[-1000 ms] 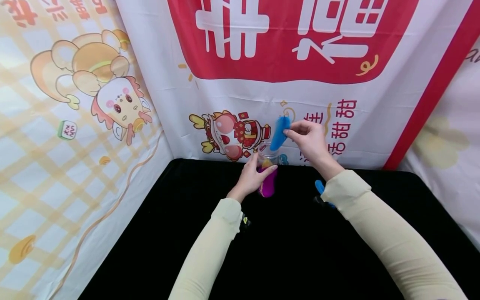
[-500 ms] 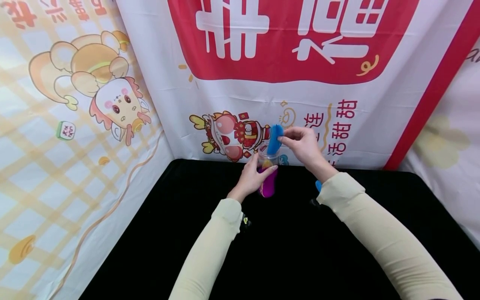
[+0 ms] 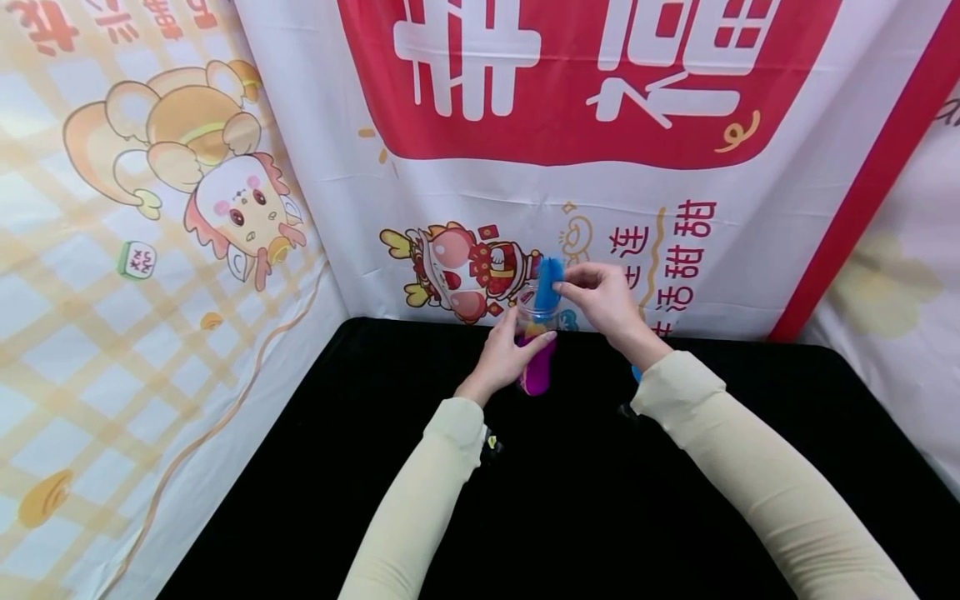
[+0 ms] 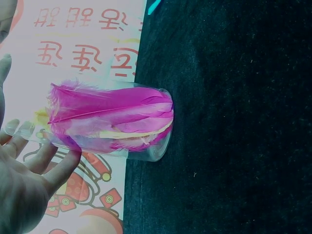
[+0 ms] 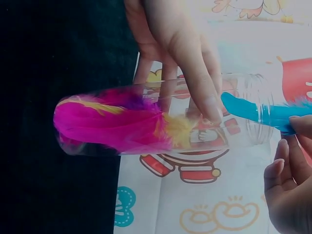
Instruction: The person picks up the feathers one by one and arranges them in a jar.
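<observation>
A clear jar [image 5: 219,139] stands near the far edge of the black table, with magenta, yellow and purple feathers [image 5: 112,124] in its lower part. My left hand [image 3: 504,354] grips the jar around its side, thumb across the front. At the jar's mouth my right hand [image 3: 603,302] pinches a blue feather [image 5: 243,108] between thumb and fingers. The feather's rounded end is inside the jar's neck, and its fluffy end sticks out above the rim. In the left wrist view the magenta feathers [image 4: 112,109] show through the jar wall, while the blue one is out of sight.
Another blue feather [image 3: 637,372] lies on the black table [image 3: 570,500], mostly hidden behind the right sleeve [image 3: 686,392]. A printed white and red banner [image 3: 465,192] hangs right behind the jar, and a yellow checked cloth [image 3: 150,350] stands on the left.
My right hand has moved left and down, bringing the blue feather from above the jar's rim into its mouth. The left hand and the jar have stayed in place.
</observation>
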### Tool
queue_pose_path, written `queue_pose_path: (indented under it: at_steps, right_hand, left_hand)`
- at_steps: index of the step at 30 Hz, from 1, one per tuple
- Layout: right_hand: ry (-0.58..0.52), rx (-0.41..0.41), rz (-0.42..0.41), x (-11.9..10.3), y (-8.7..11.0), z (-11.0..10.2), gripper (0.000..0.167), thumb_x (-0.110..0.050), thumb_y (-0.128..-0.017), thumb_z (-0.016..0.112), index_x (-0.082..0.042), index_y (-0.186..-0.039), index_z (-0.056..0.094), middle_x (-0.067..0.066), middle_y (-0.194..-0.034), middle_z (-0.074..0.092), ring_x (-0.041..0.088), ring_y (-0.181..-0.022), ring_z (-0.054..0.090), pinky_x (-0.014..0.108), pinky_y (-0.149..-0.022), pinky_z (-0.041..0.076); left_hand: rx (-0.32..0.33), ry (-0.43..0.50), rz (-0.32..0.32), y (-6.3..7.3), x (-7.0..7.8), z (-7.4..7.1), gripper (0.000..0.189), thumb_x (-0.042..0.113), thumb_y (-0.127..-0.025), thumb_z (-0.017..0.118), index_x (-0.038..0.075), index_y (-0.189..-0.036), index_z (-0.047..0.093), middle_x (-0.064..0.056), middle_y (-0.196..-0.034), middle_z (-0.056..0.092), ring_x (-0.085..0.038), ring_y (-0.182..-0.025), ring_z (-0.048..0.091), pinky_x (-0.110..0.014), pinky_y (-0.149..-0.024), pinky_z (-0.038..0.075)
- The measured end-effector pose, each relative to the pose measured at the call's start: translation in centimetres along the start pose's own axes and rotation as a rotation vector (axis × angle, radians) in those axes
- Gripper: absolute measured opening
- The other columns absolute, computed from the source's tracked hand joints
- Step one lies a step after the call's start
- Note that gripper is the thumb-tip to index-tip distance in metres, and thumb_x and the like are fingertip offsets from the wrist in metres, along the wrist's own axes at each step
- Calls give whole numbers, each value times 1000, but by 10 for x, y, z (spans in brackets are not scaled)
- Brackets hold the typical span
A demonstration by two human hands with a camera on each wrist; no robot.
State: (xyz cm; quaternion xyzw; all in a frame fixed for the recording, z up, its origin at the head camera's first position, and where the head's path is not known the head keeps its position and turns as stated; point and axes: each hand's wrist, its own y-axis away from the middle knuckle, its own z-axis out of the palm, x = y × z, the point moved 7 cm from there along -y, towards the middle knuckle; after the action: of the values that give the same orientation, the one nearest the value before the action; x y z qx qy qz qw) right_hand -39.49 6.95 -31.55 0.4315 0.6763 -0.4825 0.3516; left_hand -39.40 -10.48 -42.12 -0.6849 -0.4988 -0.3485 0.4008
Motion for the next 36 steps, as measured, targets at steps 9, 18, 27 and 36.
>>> queue_pose_path:
  at_steps: [9, 18, 27, 36]
  right_hand:
    - [65, -25, 1, 4, 1, 7, 18, -15, -95, 75, 0, -105, 75, 12, -100, 75, 16, -89, 64, 27, -76, 52]
    - [163, -40, -61, 1, 0, 10, 14, -12, -95, 75, -1, -104, 76, 16, -99, 76, 23, -88, 65, 30, -76, 51]
    - [177, -55, -75, 2, 0, 13, 19, -15, -96, 74, -2, -109, 76, 14, -102, 76, 22, -89, 66, 30, -76, 52]
    - [213, -44, -75, 1, 2, 7, 24, -18, -96, 74, -2, -114, 75, 13, -109, 74, 26, -90, 67, 29, -70, 53]
  left_hand:
    - [-2, -10, 10, 0, 0, 1, 75, 63, -93, 64, 22, -151, 39, -1, -139, 54, -18, -127, 56, -46, -106, 48]
    - [1, -13, 16, -2, -2, 1, 79, 65, -92, 65, 20, -152, 39, -1, -136, 53, -19, -124, 57, -46, -104, 49]
    - [5, -10, 14, -1, -2, 2, 77, 61, -93, 66, 29, -156, 34, -2, -144, 50, -20, -130, 55, -45, -107, 48]
    - [0, -9, -3, -1, -3, 0, 80, 65, -92, 64, 27, -156, 33, -2, -147, 48, -22, -132, 53, -47, -111, 44]
